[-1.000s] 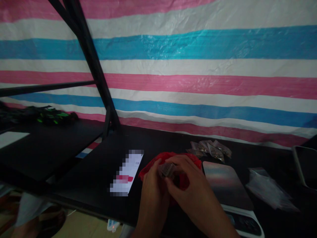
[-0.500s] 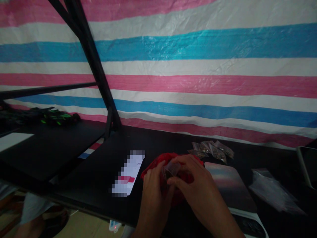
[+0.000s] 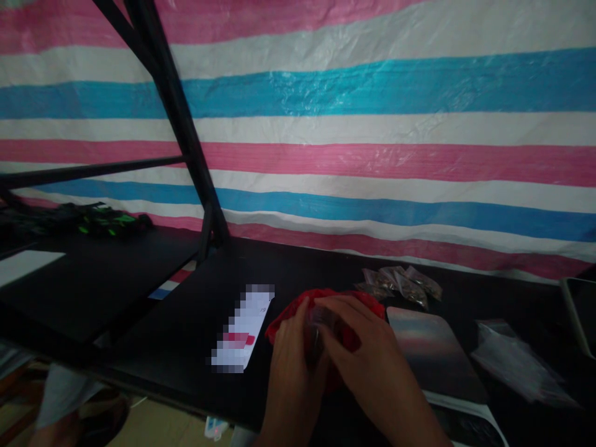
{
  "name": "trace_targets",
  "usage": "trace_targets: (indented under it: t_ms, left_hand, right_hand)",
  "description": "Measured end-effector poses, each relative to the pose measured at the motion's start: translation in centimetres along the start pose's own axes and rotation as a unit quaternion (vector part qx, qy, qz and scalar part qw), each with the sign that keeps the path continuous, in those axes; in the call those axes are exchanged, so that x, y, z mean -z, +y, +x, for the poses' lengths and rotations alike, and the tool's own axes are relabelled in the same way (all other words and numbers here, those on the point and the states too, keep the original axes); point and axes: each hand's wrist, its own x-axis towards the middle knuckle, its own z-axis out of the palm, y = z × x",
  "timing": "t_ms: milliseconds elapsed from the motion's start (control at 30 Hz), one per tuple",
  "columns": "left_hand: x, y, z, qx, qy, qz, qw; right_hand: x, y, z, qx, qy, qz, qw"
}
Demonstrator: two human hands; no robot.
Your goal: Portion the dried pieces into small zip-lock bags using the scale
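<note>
Bag (image 3: 320, 318), small, see-through, partly hidden

Clear bag (image 3: 320, 315) in both hands (image 3: 362, 332)

The black tabletop (image 3: 177, 338) carries a lit phone (image 3: 246, 329), a red plastic bag (image 3: 367, 302), small filled bags (image 3: 410, 289) just behind it, a scale (image 3: 433, 351) beside it, clear bags (image 3: 516, 363) farther right, and a dark-faced device (image 3: 583, 313) at the edge of view.

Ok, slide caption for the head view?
Left hand and right hand hold a small clear bag over a red bag beside a scale.
</note>
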Motion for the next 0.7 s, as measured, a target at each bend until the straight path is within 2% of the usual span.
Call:
trace_targets:
  t_ms: [100,233,300,367,500,700]
  left_hand:
    - [0.04,0.36,0.18,0.023,-0.023,-0.015,0.999]
    - [0.03,0.6,0.39,0.025,-0.036,-0.01,0.999]
    - [0.0,0.55,0.45,0.018,-0.019,0.013,1.0]
    - [-0.01,0.38,0.45,0.023,0.006,0.025,0.999]
    - [-0.01,-0.15,0.29,0.028,0.029,-0.022,0.999]
    - [-0.47,0.0,0.25,0.053,0.017,-0.054,0.997]
  right_hand:
    - [0.18,0.07,0.16,0.009,0.034,-0.02,0.999]
    - [0.21,0.19,0.03,0.014,0.045,-0.042,0.998]
    - [0.0,0.2,-0.13,0.014,0.034,-0.049,0.998]
    - [-0.26,0.15,-0.32,0.017,-0.002,-0.043,0.999]
    - [-0.48,-0.06,-0.57,0.021,-0.069,-0.019,0.997]
    - [0.12,-0.26,-0.45,0.019,-0.03,-0.013,0.999]
